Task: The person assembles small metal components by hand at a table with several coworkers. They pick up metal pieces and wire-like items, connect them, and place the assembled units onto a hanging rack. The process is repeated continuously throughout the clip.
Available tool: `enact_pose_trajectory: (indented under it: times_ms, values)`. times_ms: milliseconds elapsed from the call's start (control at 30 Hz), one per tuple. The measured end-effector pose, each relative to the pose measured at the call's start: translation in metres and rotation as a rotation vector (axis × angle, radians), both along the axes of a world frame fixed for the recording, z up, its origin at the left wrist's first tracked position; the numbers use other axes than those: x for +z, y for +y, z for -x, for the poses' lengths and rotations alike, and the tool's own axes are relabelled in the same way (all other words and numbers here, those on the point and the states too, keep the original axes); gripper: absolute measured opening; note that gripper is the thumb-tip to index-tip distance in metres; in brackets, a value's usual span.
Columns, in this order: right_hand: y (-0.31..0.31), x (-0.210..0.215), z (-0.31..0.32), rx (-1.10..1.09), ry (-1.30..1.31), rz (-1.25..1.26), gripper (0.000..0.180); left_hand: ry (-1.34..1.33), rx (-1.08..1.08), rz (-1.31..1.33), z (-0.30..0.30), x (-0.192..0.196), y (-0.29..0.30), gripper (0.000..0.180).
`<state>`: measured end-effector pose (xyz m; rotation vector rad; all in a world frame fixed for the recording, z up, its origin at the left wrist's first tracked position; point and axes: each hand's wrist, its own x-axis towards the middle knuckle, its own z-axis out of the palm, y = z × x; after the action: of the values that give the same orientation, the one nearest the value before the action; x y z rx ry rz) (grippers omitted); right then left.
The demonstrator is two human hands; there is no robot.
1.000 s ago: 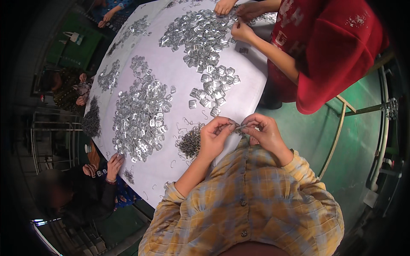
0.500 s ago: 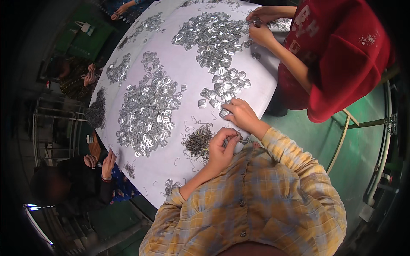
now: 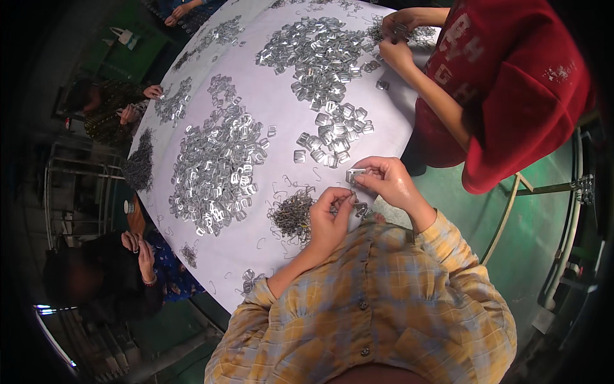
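Right hand (image 3: 384, 182) pinching a metal buckle (image 3: 353, 175) at the table's near edge, left hand (image 3: 329, 214) closed on a small wire hook (image 3: 351, 202) beside the hook pile (image 3: 293, 215); risk: hook slipping from fingertips, dropping floorward.

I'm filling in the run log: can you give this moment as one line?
left hand: pinching small metal piece | right hand: holding metal buckle | wire hook pile beside left hand | white table

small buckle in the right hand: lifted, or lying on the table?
Lifted. The right hand pinches the metal buckle at its fingertips, above the white table.
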<state>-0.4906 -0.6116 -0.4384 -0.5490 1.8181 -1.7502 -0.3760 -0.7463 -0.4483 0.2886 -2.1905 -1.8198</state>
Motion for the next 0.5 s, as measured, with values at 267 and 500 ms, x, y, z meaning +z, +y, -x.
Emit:
enact_pose_trajectory:
  times_ms: [267, 500]
  values:
    - [0.019, 0.021, -0.019, -0.101, 0.455, -0.093, 0.025, -0.006, -0.024, 0.103, 0.009, 0.002, 0.013, 0.005]
    - [0.021, 0.02, -0.03, -0.203, 0.451, -0.093, 0.024, 0.064, -0.009, 0.124, 0.008, -0.001, 0.017, 0.008]
